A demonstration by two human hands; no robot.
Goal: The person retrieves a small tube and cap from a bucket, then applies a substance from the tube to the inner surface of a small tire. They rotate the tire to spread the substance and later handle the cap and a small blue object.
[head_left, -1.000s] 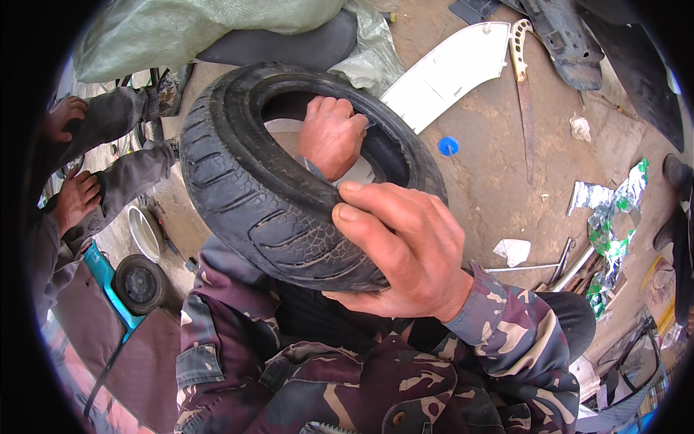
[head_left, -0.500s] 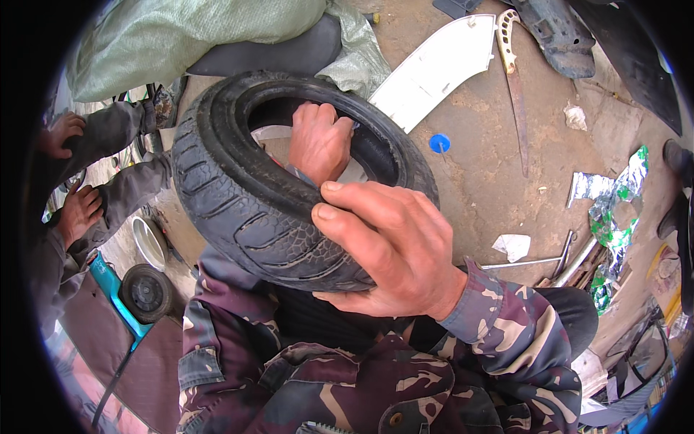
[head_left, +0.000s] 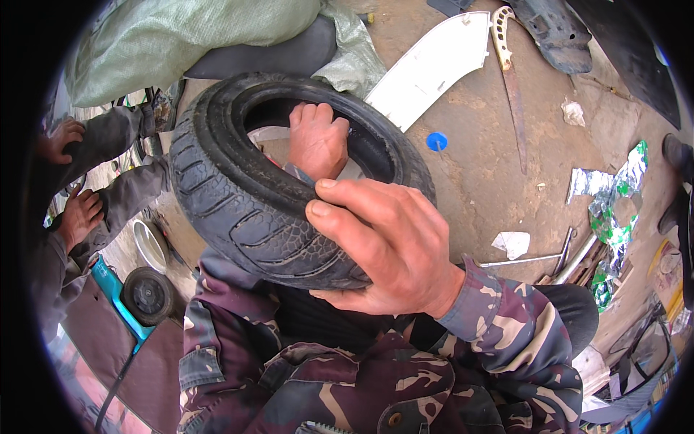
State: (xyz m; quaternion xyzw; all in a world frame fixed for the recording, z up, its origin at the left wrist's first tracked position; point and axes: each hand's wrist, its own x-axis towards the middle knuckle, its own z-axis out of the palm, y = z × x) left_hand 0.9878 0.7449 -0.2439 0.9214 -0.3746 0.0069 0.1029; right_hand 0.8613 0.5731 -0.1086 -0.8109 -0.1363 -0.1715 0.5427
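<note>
A worn black tyre with cracked tread is tilted above my lap. My right hand pinches its near side, with fingers on the inner rim and the thumb low on the tread. My left arm passes behind the tyre, and my left hand shows inside the opening. Its fingers are curled into a fist close to the far inner wall. What that fist holds, if anything, is hidden.
Ahead lie a white curved panel, a handsaw and a blue disc. Crumpled foil is at right. At left are another person's hands, a small wheel and a teal tool. A woven sack lies beyond the tyre.
The view has shifted a little, and the tyre appears slightly further left. Both hands keep much the same position and hold.
</note>
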